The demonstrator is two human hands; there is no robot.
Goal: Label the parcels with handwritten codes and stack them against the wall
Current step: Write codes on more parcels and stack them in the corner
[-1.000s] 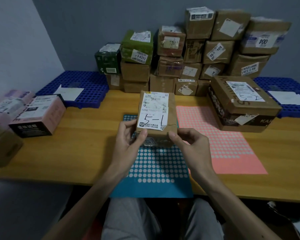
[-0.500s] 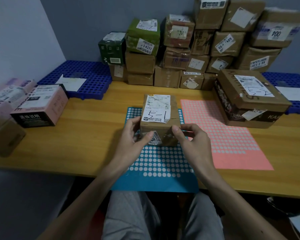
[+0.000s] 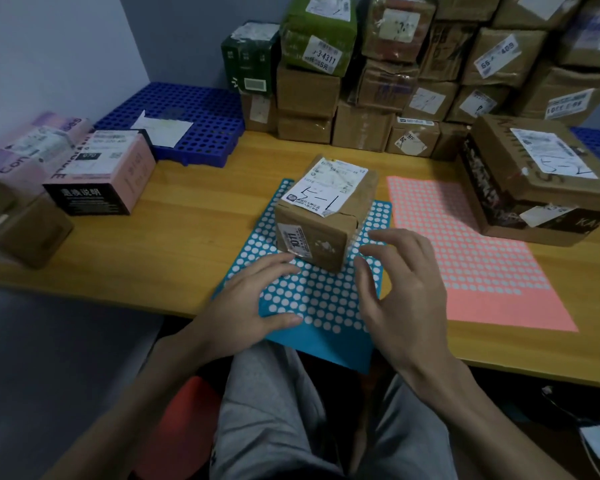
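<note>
Desk of yellow-brown wood runs across in front of me, and both my hands are over its near edge, apart and holding nothing. My left hand lies flat on the blue sheet of white round stickers, fingers straight, their tips just short of the parcel. My right hand hovers just right of it, fingers spread and lightly bent. I cannot tell whether either hand touches the cardboard.

Behind, a stack of brown and green parcels stands against the grey wall. A wide, flat brown box sits at the right, overlapping the far edge of a pink sticker sheet. A blue perforated plastic pallet lies at the back left, with a pink carton with a black end in front of it.

The small brown cardboard parcel stands on the blue sheet's far part, between my hands and the stack. Its white shipping label carries a handwritten "5-1".
</note>
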